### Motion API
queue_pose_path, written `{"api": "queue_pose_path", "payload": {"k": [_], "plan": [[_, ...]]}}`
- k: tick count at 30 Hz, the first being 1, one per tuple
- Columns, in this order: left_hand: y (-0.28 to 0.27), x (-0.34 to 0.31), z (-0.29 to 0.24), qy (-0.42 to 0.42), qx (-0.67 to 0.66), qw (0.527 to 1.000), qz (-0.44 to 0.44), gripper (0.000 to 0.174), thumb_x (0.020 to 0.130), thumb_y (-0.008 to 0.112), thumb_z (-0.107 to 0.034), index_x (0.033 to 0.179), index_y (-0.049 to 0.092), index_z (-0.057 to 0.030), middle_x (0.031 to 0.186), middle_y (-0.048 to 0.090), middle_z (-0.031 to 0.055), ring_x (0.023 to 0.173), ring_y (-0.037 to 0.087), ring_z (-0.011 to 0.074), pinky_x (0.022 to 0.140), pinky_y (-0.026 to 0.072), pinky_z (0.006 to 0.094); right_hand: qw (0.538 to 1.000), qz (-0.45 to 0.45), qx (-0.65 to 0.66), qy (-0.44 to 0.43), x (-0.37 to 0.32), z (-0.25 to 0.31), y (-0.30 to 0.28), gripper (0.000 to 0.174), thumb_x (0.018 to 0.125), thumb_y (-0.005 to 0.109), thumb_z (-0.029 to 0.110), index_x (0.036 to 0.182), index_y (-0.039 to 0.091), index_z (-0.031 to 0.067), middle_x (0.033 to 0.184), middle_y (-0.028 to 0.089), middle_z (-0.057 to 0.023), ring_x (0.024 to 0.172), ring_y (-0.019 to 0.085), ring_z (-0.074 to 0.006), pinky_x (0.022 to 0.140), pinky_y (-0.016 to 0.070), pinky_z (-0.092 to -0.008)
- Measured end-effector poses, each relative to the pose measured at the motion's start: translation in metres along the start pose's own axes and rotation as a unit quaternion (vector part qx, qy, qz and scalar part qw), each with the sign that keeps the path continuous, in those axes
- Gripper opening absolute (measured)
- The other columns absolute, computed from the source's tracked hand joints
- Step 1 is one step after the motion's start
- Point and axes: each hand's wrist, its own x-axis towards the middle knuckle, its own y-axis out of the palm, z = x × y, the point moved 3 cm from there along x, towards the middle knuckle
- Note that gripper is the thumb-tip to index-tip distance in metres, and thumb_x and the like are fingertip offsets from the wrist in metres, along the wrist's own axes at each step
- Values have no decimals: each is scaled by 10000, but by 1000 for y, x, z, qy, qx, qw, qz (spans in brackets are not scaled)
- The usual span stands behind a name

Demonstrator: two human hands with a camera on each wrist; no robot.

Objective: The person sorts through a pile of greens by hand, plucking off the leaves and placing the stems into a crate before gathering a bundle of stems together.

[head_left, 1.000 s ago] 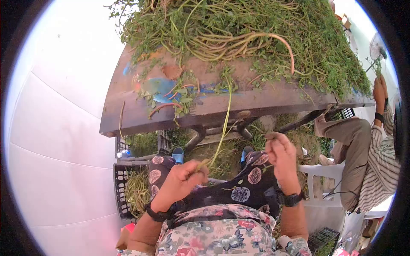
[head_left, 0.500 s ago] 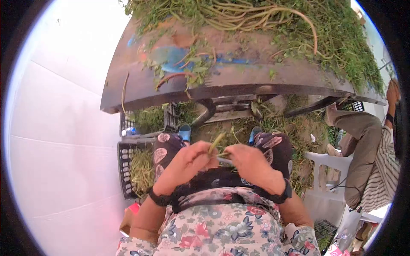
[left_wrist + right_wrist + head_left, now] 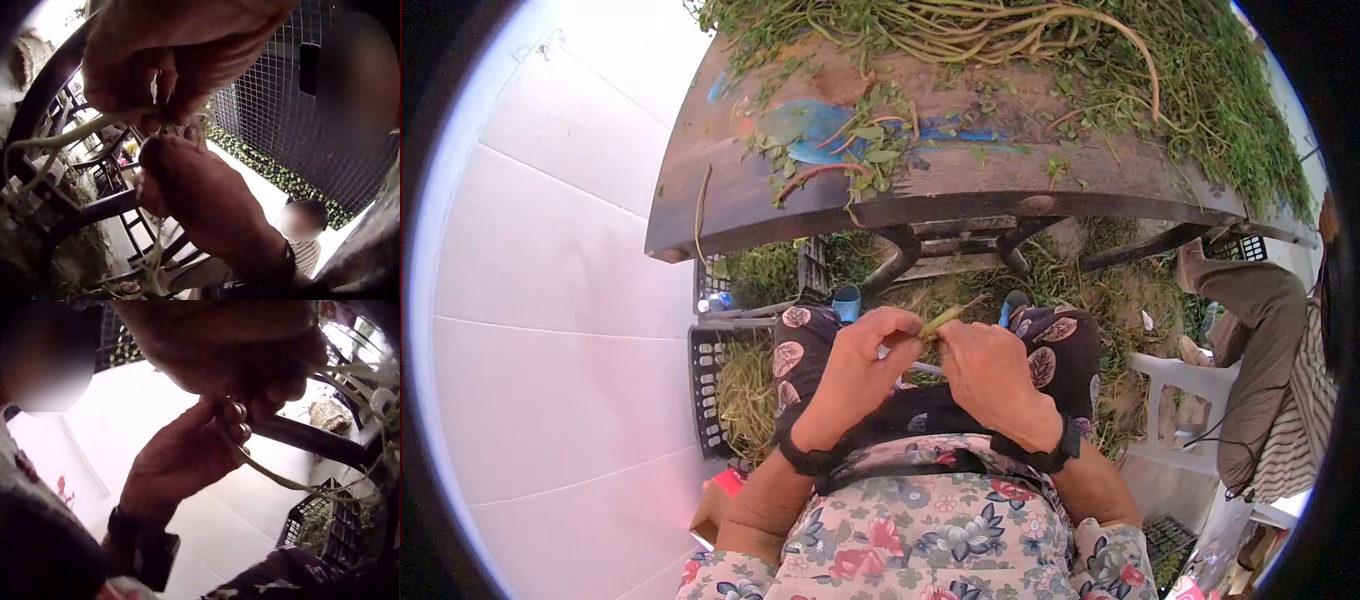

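Above the lap in the head view, my left hand (image 3: 865, 360) and right hand (image 3: 992, 375) meet with fingertips close together. Between them sticks up a short green plant stem (image 3: 941, 321), pinched by both hands. From the left wrist, the pale stem (image 3: 81, 132) runs out sideways past the left fingers, and the right hand (image 3: 203, 194) comes in from below. In the right wrist view the left hand (image 3: 181, 459) grips the stem (image 3: 281, 480), which trails off to the right. The fingertips partly hide where the stem is held.
Leafy stems lie piled (image 3: 1040, 60) on a dark wooden table (image 3: 960, 185) ahead. A black crate (image 3: 708, 390) of stems stands at the left, beside the white wall (image 3: 580, 380). Another person sits at the right, near a white plastic stool (image 3: 1185, 385). Scattered greens cover the floor.
The right hand has come in from the right to join the left at the stem. The long stem that hung toward the table now shows only as a short piece between the fingers.
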Motion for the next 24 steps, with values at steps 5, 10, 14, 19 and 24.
{"api": "queue_pose_path", "payload": {"k": [5,10,14,19,24], "plan": [[9,-2,6,-76,-141,987,-11,115,810,593,-53,913,558,-14,804,602,51,710,576,122,619,450,228,932,-106,289,192,15,-44,10,87,817,503,117,860,549,57,684,589,-83,524,542,-230,530,429,-354],[-14,0,12,-126,-346,929,-31,123,917,504,-153,985,517,-52,817,592,36,698,551,92,615,469,220,835,-100,443,310,9,-58,-17,173,874,506,190,935,559,38,684,522,5,597,485,-94,536,386,-260],[-23,1,13,-123,-438,890,-24,182,908,532,-209,1009,507,-59,862,580,42,762,566,111,623,492,243,923,-29,320,212,2,-49,-15,215,832,545,164,985,587,19,805,607,-99,732,580,-198,671,449,-297],[-15,4,12,-110,-448,887,-20,180,907,532,-194,1015,507,-52,885,599,61,778,591,127,643,504,247,963,26,262,54,9,-4,-6,200,814,554,157,953,594,19,910,599,-162,833,583,-343,708,463,-365],[-16,6,2,-86,-410,908,-31,190,903,538,-179,1027,508,-39,911,621,81,792,607,132,659,508,246,982,-5,183,-51,11,10,8,190,798,557,148,948,569,31,862,598,-159,811,566,-355,685,458,-430]]}}
